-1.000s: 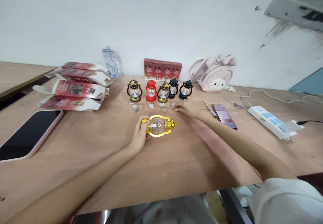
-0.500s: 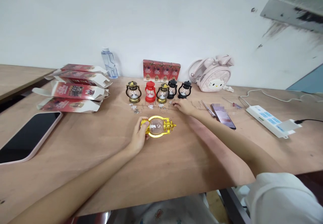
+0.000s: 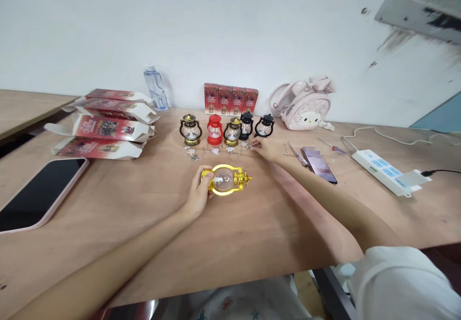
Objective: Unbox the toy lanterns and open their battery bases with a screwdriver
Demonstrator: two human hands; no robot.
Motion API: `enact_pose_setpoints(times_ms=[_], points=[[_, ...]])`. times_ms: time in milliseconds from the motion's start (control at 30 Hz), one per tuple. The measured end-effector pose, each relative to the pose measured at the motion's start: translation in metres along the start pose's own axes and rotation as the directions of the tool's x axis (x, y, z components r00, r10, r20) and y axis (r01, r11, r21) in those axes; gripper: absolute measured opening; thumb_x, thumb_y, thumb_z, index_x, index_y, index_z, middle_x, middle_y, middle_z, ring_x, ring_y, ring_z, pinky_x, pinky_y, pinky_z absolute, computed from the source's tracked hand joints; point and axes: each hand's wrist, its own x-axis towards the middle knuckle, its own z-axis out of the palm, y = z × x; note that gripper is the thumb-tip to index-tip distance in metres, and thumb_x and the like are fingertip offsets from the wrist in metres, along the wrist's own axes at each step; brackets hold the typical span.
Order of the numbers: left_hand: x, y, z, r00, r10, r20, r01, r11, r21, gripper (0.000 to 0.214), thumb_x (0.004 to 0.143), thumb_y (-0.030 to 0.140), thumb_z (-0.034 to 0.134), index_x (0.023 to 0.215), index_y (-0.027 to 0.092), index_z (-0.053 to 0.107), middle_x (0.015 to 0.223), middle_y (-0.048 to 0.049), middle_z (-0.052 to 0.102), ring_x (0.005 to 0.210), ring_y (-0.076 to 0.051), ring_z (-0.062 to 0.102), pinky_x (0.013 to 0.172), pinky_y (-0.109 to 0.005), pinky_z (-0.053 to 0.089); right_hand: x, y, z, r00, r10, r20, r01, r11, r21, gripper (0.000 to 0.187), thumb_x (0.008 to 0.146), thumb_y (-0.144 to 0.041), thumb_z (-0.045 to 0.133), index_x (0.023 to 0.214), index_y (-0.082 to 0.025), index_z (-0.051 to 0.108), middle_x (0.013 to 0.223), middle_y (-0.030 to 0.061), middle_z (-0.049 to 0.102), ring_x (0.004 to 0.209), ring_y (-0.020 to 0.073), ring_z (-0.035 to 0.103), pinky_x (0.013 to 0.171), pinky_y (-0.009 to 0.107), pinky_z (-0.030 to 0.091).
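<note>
Far left, pink phone (image 3: 41, 192) flat on the bench (image 3: 230, 248), dark screen up; behind it the opened cartons (image 3: 104, 127) in a stack of rows, flaps out, then the bottle (image 3: 156, 89) upright by the wall. No shift in any of these over the last second. My left hand (image 3: 197, 194) comes next: fingers closed about the base of the gold lantern (image 3: 223, 180), thumb on top. The lantern is on its side in front of me, cap pointing right, clear globe up; same grip, same spot as a second ago. Cannot tell whether the bench takes its weight. Beyond it, five lanterns stand in a row, the red lantern (image 3: 215, 131) among them, and in front of the row lie small white pieces (image 3: 215, 151) and thin wires (image 3: 234, 156), too fine to make out. The change is at the right hand (image 3: 265, 150): it has gone a little further forward, and now covers part of the base of the end black lantern (image 3: 265, 126). Fingers bent, loosely gathered, tips just beside one white piece; whether anything is pinched there I cannot tell. My reading for the work: the left side is simply a steady hold, and the activity is all among the small pieces, with the lantern itself unaltered. Right of that, the screwdriver (image 3: 298, 154) and dark phone (image 3: 319, 165) lie near my forearm, apart from both hands; power strip (image 3: 385, 170) last, undisturbed.
</note>
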Motion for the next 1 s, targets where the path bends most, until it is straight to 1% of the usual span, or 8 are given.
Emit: enact_pose_setpoints(times_ms=[267, 400, 533, 733, 800, 900, 967, 1000], points=[[0.0, 0.0, 0.0, 1.0, 0.0, -0.009, 0.0, 1.0, 0.012, 0.029, 0.069, 0.043, 0.05, 0.084, 0.02, 0.043, 0.057, 0.0073, 0.041, 0.042, -0.007, 0.037, 0.034, -0.016, 0.03, 0.004, -0.004, -0.001, 1.0, -0.011, 0.01, 0.011, 0.998, -0.062, 0.017, 0.08, -0.003, 0.054, 0.092, -0.012, 0.061, 0.09, 0.0067, 0.068, 0.081, 0.0132, 0.064, 0.072, 0.021, 0.048], [0.001, -0.001, 0.0, 1.0, -0.007, -0.013, 0.008, 1.0, 0.008, 0.029, 0.069, 0.043, 0.05, 0.084, 0.02, 0.043, 0.058, 0.0072, 0.041, 0.042, -0.007, 0.037, 0.033, -0.016, 0.03, 0.0, -0.008, -0.007, 0.999, -0.035, 0.033, 0.04, 0.983, -0.177, 0.016, 0.08, -0.004, 0.052, 0.09, -0.013, 0.062, 0.092, 0.009, 0.068, 0.085, 0.0176, 0.062, 0.075, 0.024, 0.044], [0.001, -0.001, 0.0, 1.0, -0.007, -0.013, 0.007, 1.0, 0.005, 0.027, 0.07, 0.042, 0.049, 0.084, 0.02, 0.043, 0.058, 0.0074, 0.041, 0.042, -0.007, 0.036, 0.034, -0.016, 0.03, -0.002, -0.011, -0.008, 0.997, -0.047, 0.056, 0.061, 0.959, -0.277, 0.019, 0.081, -0.006, 0.05, 0.095, -0.012, 0.061, 0.092, 0.0126, 0.067, 0.084, 0.0218, 0.06, 0.073, 0.027, 0.04], [0.001, -0.001, 0.0, 1.0, -0.011, -0.01, 0.011, 1.0, 0.006, 0.027, 0.071, 0.043, 0.049, 0.085, 0.021, 0.043, 0.058, 0.0074, 0.041, 0.042, -0.008, 0.037, 0.034, -0.017, 0.03, -0.001, -0.014, -0.01, 0.998, -0.059, 0.018, 0.061, 0.947, -0.315, 0.018, 0.084, -0.01, 0.047, 0.098, -0.013, 0.059, 0.092, 0.0124, 0.066, 0.083, 0.0212, 0.06, 0.072, 0.027, 0.04], [0.0, 0.0, 0.0, 1.0, -0.015, -0.008, 0.015, 1.0, 0.005, 0.027, 0.071, 0.043, 0.05, 0.085, 0.021, 0.043, 0.059, 0.0072, 0.042, 0.043, -0.008, 0.038, 0.035, -0.017, 0.03, 0.005, -0.015, -0.008, 0.997, -0.057, -0.044, 0.044, 0.967, -0.249, 0.017, 0.084, -0.012, 0.047, 0.096, -0.014, 0.058, 0.093, 0.0099, 0.066, 0.085, 0.0192, 0.06, 0.075, 0.026, 0.042], [0.0, 0.0, 0.0, 1.0, -0.011, -0.012, 0.011, 1.0, 0.006, 0.027, 0.071, 0.042, 0.05, 0.085, 0.02, 0.043, 0.058, 0.0074, 0.041, 0.042, -0.007, 0.037, 0.034, -0.017, 0.03, 0.02, -0.014, 0.002, 0.981, 0.052, -0.187, -0.046, 0.998, 0.035, 0.015, 0.079, -0.012, 0.05, 0.091, -0.013, 0.059, 0.087, 0.0072, 0.067, 0.081, 0.0168, 0.062, 0.074, 0.026, 0.047], [0.0, 0.0, 0.0, 1.0, -0.003, -0.008, 0.003, 1.0, 0.006, 0.026, 0.071, 0.042, 0.049, 0.084, 0.02, 0.043, 0.057, 0.0076, 0.04, 0.041, -0.007, 0.036, 0.034, -0.016, 0.029, 0.029, -0.013, 0.009, 0.968, 0.127, -0.218, -0.089, 0.98, 0.178, 0.015, 0.075, -0.01, 0.052, 0.088, -0.012, 0.059, 0.081, 0.0064, 0.067, 0.076, 0.0161, 0.064, 0.072, 0.027, 0.049], [0.0, -0.001, 0.0, 1.0, -0.001, -0.005, 0.001, 1.0, 0.006, 0.026, 0.071, 0.042, 0.049, 0.084, 0.02, 0.043, 0.057, 0.0077, 0.04, 0.041, -0.007, 0.036, 0.034, -0.016, 0.029, 0.031, -0.012, 0.013, 0.968, 0.137, -0.212, -0.095, 0.976, 0.195, 0.016, 0.074, -0.008, 0.053, 0.087, -0.012, 0.06, 0.079, 0.006, 0.067, 0.075, 0.0155, 0.065, 0.072, 0.026, 0.05]])
